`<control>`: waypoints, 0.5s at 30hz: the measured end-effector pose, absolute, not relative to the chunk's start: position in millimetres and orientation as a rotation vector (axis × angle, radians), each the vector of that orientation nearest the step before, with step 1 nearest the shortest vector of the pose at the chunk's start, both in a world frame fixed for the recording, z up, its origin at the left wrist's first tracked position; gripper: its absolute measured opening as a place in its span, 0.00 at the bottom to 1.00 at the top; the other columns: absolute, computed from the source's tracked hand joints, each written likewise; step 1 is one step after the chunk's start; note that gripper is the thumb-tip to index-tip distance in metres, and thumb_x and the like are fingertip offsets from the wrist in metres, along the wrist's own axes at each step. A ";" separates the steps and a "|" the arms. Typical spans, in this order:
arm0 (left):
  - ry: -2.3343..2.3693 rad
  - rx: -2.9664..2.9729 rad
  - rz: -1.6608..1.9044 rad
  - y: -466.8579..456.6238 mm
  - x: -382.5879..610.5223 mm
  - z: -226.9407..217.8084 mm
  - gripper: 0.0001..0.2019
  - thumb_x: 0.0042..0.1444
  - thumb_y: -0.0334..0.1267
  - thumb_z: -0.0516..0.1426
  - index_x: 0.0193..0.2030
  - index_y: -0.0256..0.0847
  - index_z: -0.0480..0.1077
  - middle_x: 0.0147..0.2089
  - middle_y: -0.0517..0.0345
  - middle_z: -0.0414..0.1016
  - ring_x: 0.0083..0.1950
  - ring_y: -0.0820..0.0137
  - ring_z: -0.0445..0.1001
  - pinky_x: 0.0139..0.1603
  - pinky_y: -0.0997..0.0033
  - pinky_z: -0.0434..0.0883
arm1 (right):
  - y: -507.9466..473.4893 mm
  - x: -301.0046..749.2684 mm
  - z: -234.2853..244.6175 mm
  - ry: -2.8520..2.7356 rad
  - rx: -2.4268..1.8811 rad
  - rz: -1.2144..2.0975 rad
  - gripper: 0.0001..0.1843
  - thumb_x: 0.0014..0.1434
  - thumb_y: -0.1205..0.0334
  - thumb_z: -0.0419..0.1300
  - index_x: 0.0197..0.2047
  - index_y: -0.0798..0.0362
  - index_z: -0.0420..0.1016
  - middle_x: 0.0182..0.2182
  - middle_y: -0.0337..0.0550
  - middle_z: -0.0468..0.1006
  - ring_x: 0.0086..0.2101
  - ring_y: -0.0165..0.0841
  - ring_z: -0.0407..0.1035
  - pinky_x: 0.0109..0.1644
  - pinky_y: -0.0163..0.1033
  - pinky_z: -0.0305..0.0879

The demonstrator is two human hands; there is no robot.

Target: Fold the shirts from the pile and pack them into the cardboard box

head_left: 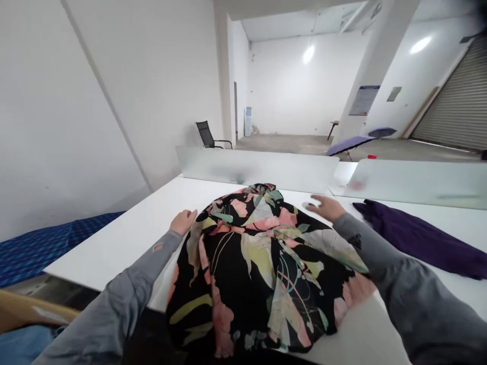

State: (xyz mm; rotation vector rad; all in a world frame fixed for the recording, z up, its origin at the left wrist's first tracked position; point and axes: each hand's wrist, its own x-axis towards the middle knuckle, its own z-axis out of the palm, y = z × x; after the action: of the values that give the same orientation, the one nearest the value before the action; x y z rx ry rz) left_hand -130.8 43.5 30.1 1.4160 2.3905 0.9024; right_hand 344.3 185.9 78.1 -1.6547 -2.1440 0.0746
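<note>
A black garment (243, 263) with a pink, green, yellow and grey floral print lies spread and wrinkled across the white table, its lower end hanging at the near edge. Just beside its upper left edge is my left hand (183, 222), fingers loosely bent, with no cloth visible in it; whether it touches the fabric I cannot tell. Above the garment's upper right side, my right hand (326, 207) is open, thumb and fingers apart, holding nothing. Both my forearms wear grey sleeves, and the right one covers part of the garment's right edge.
A folded dark purple cloth (414, 235) lies on the white table (148, 218) at right. Frosted partitions (262, 167) cross its far side. Blue patterned fabric (49, 243) is left of the table, and a cardboard box (34, 309) with denim-blue cloth stands at lower left.
</note>
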 end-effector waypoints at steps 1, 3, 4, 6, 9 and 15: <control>2.393 1.429 0.838 33.9 -137.6 16.8 0.18 0.59 0.50 0.49 0.32 0.37 0.70 0.37 0.43 0.78 0.44 0.54 0.76 0.45 0.60 0.69 | 174.9 358.0 54.2 -2.234 -1.714 0.097 0.31 0.47 0.50 0.66 0.53 0.54 0.76 0.49 0.52 0.78 0.48 0.47 0.73 0.55 0.48 0.68; 2.404 1.506 0.701 18.3 -144.7 -5.1 0.21 0.57 0.54 0.49 0.34 0.37 0.71 0.40 0.42 0.77 0.45 0.53 0.75 0.45 0.61 0.68 | 155.3 386.8 14.3 -2.364 -1.787 0.113 0.30 0.43 0.49 0.68 0.50 0.52 0.79 0.48 0.51 0.79 0.49 0.49 0.72 0.53 0.46 0.68; 2.413 1.559 0.626 13.2 -145.8 -13.4 0.22 0.56 0.56 0.49 0.36 0.37 0.71 0.41 0.42 0.77 0.46 0.53 0.75 0.44 0.62 0.68 | 148.5 400.1 0.3 -2.395 -1.813 0.103 0.26 0.44 0.50 0.66 0.48 0.51 0.80 0.47 0.50 0.79 0.48 0.48 0.72 0.51 0.46 0.68; 2.431 1.664 0.486 8.6 -144.7 -24.8 0.21 0.55 0.55 0.51 0.39 0.38 0.72 0.44 0.43 0.77 0.47 0.54 0.75 0.43 0.64 0.67 | 143.5 421.7 -13.1 -2.362 -1.870 0.060 0.17 0.50 0.53 0.61 0.42 0.49 0.81 0.41 0.49 0.81 0.42 0.46 0.74 0.45 0.45 0.68; 2.473 1.687 0.427 10.2 -141.8 -31.6 0.16 0.57 0.47 0.49 0.40 0.39 0.72 0.43 0.46 0.78 0.48 0.56 0.75 0.43 0.66 0.67 | 154.7 443.8 -0.8 -2.037 -1.920 -0.082 0.14 0.54 0.56 0.56 0.33 0.51 0.81 0.31 0.50 0.81 0.34 0.43 0.73 0.38 0.43 0.65; 2.537 1.639 0.502 6.2 -151.6 -35.7 0.15 0.61 0.41 0.45 0.41 0.39 0.71 0.42 0.48 0.78 0.47 0.58 0.75 0.43 0.67 0.67 | 183.3 492.6 39.6 -1.420 -1.912 -0.314 0.25 0.59 0.54 0.46 0.45 0.57 0.80 0.37 0.63 0.79 0.40 0.49 0.72 0.40 0.51 0.63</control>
State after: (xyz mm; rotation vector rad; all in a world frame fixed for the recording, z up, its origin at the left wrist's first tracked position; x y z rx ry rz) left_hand -151.6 6.2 -35.7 1.6388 2.5372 0.5024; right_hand 492.6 183.3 39.6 -1.9123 -1.4200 -0.3141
